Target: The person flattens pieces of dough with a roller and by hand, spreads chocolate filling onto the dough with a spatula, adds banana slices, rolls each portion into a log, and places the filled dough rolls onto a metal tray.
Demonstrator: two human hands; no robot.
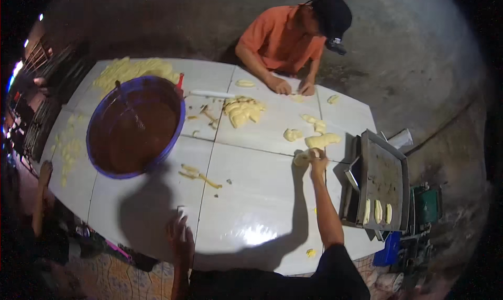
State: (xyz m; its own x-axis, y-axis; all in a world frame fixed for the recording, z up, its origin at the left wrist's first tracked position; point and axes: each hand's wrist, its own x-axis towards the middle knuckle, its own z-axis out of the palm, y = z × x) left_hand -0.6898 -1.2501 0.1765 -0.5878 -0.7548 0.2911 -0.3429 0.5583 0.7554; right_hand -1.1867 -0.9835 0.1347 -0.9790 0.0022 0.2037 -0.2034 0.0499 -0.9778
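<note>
Far L, a co-worker's hand (46, 170) rests at the table (246, 182) edge, w/ flat dough bits (69, 143) just beside. Next, a blue tub (183, 114) of brown filling (139, 143), a long utensil (123, 96) standing in it. Our left hand (181, 238) is low on the table, fingertips by a small white item (181, 211) — can't tell if we grip it. Then dough scraps (198, 175) and, further back, a dough heap (243, 111); behind that, a co-worker in orange (285, 35) bends over a small piece. Our right hand (318, 163) has its fingers curled at a pale dough piece (302, 159), near a larger strip (323, 140); pinching or pressing, can't tell. Far R, a metal tray (389, 169) bears three shaped pieces (378, 212).

Step in hand, we'd judge: handling/shaping single pcs. Next move prob. calls for a light two-handed touch — L hand over to the R, so soft dough isn't torn.
</note>
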